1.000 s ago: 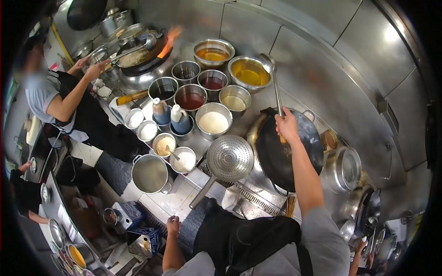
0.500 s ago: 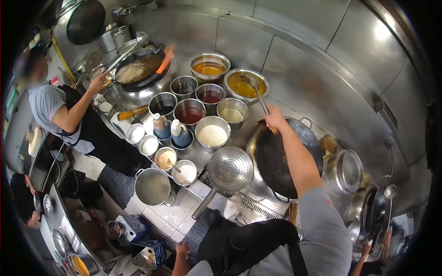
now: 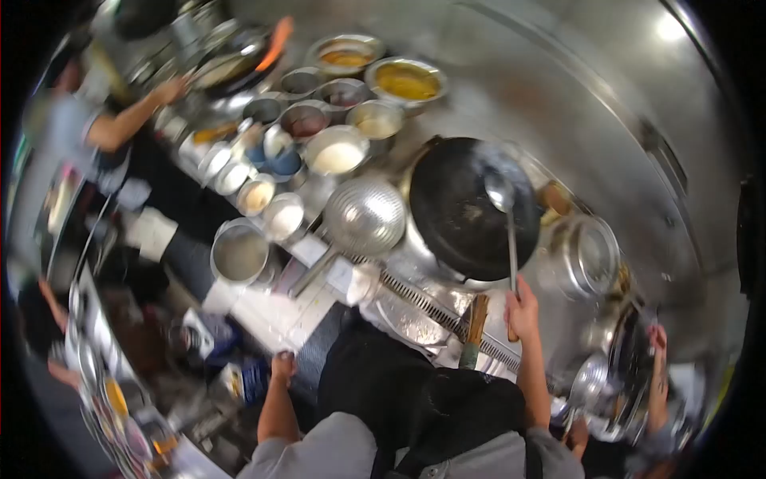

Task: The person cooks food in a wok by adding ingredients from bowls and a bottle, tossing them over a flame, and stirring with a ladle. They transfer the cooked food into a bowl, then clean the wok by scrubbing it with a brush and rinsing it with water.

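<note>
My right hand (image 3: 523, 311) is closed around the handle of a long metal ladle (image 3: 511, 247). The bowl of the ladle overlaps the right part of a large dark wok (image 3: 455, 219), where faint smoke or steam shows. Below and to the left, my left hand (image 3: 282, 366) hangs low in a loose fist, blurred, with no object visible in it. A perforated strainer (image 3: 365, 215) lies left of the wok, its handle pointing down and left. Right of the wok stands a round metal pot (image 3: 594, 251).
Oil basins (image 3: 411, 81) and several metal containers of sauce (image 3: 337, 152) stand at the back left. A steel pot (image 3: 242, 251) is left of the strainer. A co-worker (image 3: 100, 136) works at a wok with flame (image 3: 278, 44). Another person's arm (image 3: 658, 371) shows at right.
My right hand has drawn back from the yellow oil basin, bringing the ladle over the wok. The left hand has risen slightly in view. The camera view has shifted.
</note>
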The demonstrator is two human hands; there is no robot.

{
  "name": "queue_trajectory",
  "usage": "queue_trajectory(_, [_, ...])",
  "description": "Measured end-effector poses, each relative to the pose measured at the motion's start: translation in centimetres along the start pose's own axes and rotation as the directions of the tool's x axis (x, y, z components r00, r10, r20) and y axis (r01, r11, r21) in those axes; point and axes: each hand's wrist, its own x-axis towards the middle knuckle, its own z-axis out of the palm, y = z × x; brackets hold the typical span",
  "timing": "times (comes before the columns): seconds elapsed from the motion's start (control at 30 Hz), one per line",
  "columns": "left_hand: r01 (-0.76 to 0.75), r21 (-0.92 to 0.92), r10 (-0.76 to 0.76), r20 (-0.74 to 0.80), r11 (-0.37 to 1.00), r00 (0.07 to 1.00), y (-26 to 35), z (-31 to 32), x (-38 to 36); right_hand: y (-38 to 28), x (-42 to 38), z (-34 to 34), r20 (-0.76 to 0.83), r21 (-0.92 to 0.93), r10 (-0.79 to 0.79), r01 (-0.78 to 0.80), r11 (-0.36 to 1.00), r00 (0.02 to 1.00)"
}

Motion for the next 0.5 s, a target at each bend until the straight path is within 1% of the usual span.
queue_trajectory(0.03, [-0.046,-0.024,0.045,-0.073,0.999,0.996,-0.4,0.7,-1.2,1.7,-1.1,-0.6,-0.019,-0.098,-0.049,0.047,0.994,0.999])
queue_trajectory(0.07, [-0.116,-0.013,0.115,-0.102,0.993,0.988,-1.5,1.0,-2.2,2.8,-2.6,-1.0,0.023,-0.105,-0.072,0.074,0.992,0.997])
queue_trajectory(0.1, [-0.202,0.187,0.225,-0.115,0.961,0.967,-3.7,0.5,-2.5,1.4,-5.4,-0.9,0.018,-0.181,0.024,-0.021,0.983,1.000])
queue_trajectory(0.13, [-0.166,0.341,0.255,-0.237,0.925,0.937,-3.2,1.3,-5.4,2.7,-6.7,-2.0,0.098,-0.186,0.044,-0.025,0.982,0.994])
queue_trajectory(0.17, [-0.153,0.387,0.259,-0.239,0.910,0.936,-1.9,1.3,-8.9,1.5,-8.2,-3.3,0.205,-0.020,0.167,-0.167,0.986,0.964])
queue_trajectory(0.2, [-0.161,0.382,0.282,-0.284,0.910,0.916,-3.5,0.8,-9.8,-0.4,-8.4,-4.9,0.354,0.138,0.305,-0.372,0.918,0.884])
queue_trajectory(0.23, [-0.200,0.399,0.350,-0.351,0.895,0.868,-2.9,1.3,-12.3,3.0,-2.0,-10.1,0.724,0.263,0.490,-0.850,0.456,0.486])
queue_trajectory(0.27, [-0.281,0.234,0.360,-0.449,0.931,0.818,-4.7,0.8,-13.0,2.7,-2.3,-9.5,0.455,0.100,0.133,-0.199,0.975,0.881])
queue_trajectory(0.3, [-0.238,0.236,0.325,-0.472,0.942,0.819,-4.3,0.4,-14.4,1.3,-2.9,-9.5,0.297,-0.215,-0.512,0.579,0.787,0.806])
queue_trajectory(0.33, [-0.244,0.184,0.305,-0.522,0.952,0.797,-4.9,-0.4,-14.5,0.6,-1.6,-7.8,0.339,-0.205,-0.523,0.603,0.771,0.782])
queue_trajectory(0.37, [-0.265,0.149,0.302,-0.564,0.953,0.769,-5.4,-1.9,-14.7,0.9,-0.2,-5.1,0.291,-0.069,-0.087,0.112,0.991,0.953])
queue_trajectory(0.4, [-0.293,0.149,0.318,-0.636,0.944,0.703,-5.5,-3.8,-15.5,1.7,0.8,-2.5,0.309,0.069,0.376,-0.415,0.907,0.873])
queue_trajectory(0.43, [-0.321,0.148,0.327,-0.706,0.936,0.628,-5.5,-5.7,-16.5,3.8,1.4,-0.2,0.331,0.060,0.352,-0.392,0.918,0.876])
queue_trajectory(0.47, [-0.388,0.112,0.321,-0.785,0.915,0.530,-4.7,-7.9,-18.5,7.2,2.4,2.4,0.290,-0.083,0.137,-0.117,0.990,0.947])
queue_trajectory(0.5, [-0.422,0.099,0.298,-0.849,0.901,0.437,-5.1,-10.1,-20.2,8.4,3.0,4.1,0.273,-0.234,-0.090,0.157,0.959,0.958])
